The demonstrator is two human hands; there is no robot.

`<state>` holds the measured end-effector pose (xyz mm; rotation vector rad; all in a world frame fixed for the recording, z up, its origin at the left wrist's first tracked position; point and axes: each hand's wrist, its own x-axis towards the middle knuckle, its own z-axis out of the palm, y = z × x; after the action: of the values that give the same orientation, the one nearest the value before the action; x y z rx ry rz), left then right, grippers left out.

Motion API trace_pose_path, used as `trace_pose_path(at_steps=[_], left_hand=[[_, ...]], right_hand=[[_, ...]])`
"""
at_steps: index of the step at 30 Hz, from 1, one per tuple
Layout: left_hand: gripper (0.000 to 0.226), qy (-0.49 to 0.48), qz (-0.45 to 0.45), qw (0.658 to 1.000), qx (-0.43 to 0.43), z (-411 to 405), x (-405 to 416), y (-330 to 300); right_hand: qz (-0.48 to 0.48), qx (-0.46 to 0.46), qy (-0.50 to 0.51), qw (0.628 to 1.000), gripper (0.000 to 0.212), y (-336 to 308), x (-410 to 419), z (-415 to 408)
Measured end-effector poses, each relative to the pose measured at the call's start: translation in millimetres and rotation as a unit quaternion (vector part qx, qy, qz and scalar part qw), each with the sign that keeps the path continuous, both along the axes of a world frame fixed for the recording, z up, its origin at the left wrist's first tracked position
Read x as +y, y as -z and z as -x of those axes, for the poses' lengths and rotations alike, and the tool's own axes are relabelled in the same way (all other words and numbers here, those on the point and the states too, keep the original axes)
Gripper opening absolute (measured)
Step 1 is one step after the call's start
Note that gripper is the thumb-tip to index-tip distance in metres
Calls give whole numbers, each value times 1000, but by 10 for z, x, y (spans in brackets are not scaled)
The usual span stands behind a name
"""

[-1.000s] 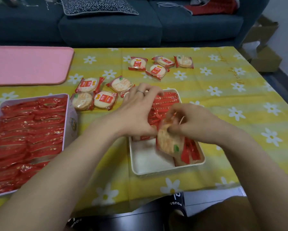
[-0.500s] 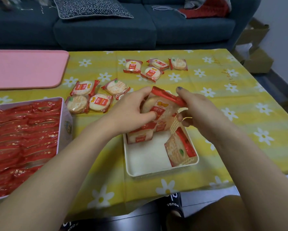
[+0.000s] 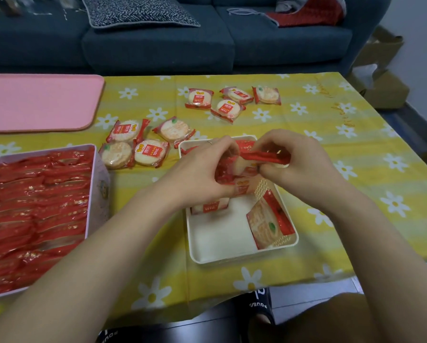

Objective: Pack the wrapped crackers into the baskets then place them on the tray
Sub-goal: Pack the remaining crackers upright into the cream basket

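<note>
Both hands, left [image 3: 200, 177] and right [image 3: 299, 167], are pinching one glossy red-edged cracker packet [image 3: 259, 157] above the rectangular white plastic basket [image 3: 239, 256], beside upright round crackers.

Over the white basket [image 3: 241, 256], the left hand [image 3: 197, 177] and right hand [image 3: 299, 167] together pinch a wrapped cracker [image 3: 262, 156]. Loose packets [image 3: 135, 147] lie on the worktop [image 3: 356, 149], beside a full pink basket [image 3: 101, 184] and pink tray [image 3: 39, 102].
</note>
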<state>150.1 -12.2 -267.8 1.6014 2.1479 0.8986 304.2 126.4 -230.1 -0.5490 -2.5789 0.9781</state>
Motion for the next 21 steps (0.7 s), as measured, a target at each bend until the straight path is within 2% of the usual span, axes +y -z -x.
trace_pose_path(at_steps=[3, 5, 9, 12, 18, 21], left_hand=[[98, -8, 84, 984, 157, 24, -17, 128], [110, -16, 139, 967, 214, 25, -26, 207], [113, -24, 167, 948, 271, 19, -17, 289], [107, -27, 170, 937, 303, -3, 0, 291], [104, -39, 179, 920, 347, -55, 19, 320], [105, -39, 179, 917, 355, -35, 20, 352]], right_hand=[[-14, -55, -9, 998, 30, 45, 51, -53], [-47, -94, -28, 994, 28, 115, 40, -19], [-150, -117, -64, 980, 21, 266, 2, 109], [-219, -113, -70, 967, 27, 390, 1, 160], [-279, -118, -55, 951, 25, 509, 1, 157], [-331, -128, -29, 934, 32, 494, -50, 145]])
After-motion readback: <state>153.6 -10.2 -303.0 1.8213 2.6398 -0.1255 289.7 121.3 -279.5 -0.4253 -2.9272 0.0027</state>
